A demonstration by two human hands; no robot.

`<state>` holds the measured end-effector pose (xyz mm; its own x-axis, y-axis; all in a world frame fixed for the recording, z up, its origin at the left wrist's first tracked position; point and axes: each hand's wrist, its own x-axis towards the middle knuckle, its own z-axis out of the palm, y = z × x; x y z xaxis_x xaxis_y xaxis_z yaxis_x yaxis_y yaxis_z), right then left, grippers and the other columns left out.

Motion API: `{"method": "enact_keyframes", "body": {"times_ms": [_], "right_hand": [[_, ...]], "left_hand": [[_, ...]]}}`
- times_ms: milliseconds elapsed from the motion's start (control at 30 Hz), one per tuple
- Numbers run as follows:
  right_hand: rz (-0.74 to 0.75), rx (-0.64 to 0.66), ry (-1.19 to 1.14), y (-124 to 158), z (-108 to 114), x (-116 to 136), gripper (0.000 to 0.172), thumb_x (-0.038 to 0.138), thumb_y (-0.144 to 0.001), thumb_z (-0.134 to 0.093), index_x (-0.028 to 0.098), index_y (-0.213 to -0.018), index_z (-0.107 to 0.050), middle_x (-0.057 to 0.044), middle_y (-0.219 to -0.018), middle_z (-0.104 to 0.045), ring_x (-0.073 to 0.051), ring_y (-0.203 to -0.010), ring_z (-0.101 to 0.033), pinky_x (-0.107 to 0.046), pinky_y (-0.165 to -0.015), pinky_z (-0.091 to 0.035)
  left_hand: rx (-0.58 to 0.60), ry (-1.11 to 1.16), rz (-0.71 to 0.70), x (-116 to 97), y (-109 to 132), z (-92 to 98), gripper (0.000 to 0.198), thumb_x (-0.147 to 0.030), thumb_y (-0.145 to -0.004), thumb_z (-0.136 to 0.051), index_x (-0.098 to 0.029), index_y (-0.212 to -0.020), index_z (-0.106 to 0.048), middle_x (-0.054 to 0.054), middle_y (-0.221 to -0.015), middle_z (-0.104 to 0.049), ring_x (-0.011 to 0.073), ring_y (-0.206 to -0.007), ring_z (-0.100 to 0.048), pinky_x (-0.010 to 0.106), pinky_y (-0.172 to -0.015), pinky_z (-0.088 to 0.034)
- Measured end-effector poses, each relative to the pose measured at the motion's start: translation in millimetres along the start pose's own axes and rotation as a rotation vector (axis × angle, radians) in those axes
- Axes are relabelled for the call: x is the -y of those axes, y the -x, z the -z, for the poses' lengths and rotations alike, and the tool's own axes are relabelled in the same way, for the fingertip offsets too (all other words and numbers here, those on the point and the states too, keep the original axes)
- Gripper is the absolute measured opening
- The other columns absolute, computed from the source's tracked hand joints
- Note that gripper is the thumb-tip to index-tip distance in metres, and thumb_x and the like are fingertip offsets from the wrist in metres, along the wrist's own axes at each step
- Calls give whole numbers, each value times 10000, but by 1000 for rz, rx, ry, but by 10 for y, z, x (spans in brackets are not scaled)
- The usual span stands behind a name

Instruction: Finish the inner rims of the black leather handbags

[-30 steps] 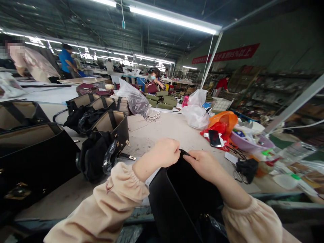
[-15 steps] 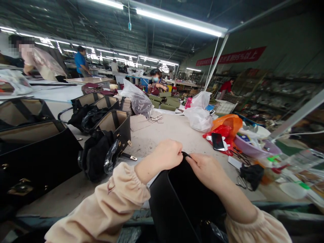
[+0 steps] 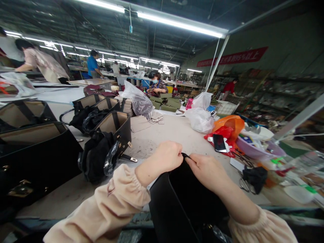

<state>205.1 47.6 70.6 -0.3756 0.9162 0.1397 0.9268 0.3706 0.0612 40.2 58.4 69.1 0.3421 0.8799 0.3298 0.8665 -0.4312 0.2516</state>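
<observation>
Head view shows the flat grey worktable (image 3: 149, 141) stretching bare between boxy black beige-lined bags (image 3: 40, 162) along its left side and a white plastic bag (image 3: 199, 119) on its far right part. Across the worktable's near edge, a smooth black open-topped bag (image 3: 165, 204) lies below the fingers, left hand (image 3: 168, 155) curled tightly and right hand (image 3: 206, 167) pinching, both gripping its thin rim just beside each other. Its side panel looks flat, its interior dark.

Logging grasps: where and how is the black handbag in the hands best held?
Probably pinch the black handbag by its far rim, one hand from each side: this thin edge shows between the left hand and right hand, with the opening nearer the camera.
</observation>
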Motion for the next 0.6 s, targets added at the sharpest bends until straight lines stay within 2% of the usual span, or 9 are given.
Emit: {"method": "enact_keyframes", "body": {"times_ms": [300, 600], "right_hand": [[12, -45, -62, -69, -17, 17, 321, 382, -911, -390, 276, -824, -680, -7, -812, -719, -157, -714, -633, -263, -584, -333], [-27, -21, -69, -98, -10, 1, 370, 405, -903, -383, 250, -723, -667, -17, -781, -711, -162, -719, -630, -275, -561, -307]], "left_hand": [[-1, -17, 35, -30, 1, 1, 218, -215, -721, -447, -193, -700, -663, 46, -654, -665, 188, -607, -589, 282, -527, -366], [46, -7, 35, -42, -11, 11, 200, -215, -731, -469, -198, -716, -668, 41, -675, -670, 178, -622, -588, 272, -554, -392]]}}
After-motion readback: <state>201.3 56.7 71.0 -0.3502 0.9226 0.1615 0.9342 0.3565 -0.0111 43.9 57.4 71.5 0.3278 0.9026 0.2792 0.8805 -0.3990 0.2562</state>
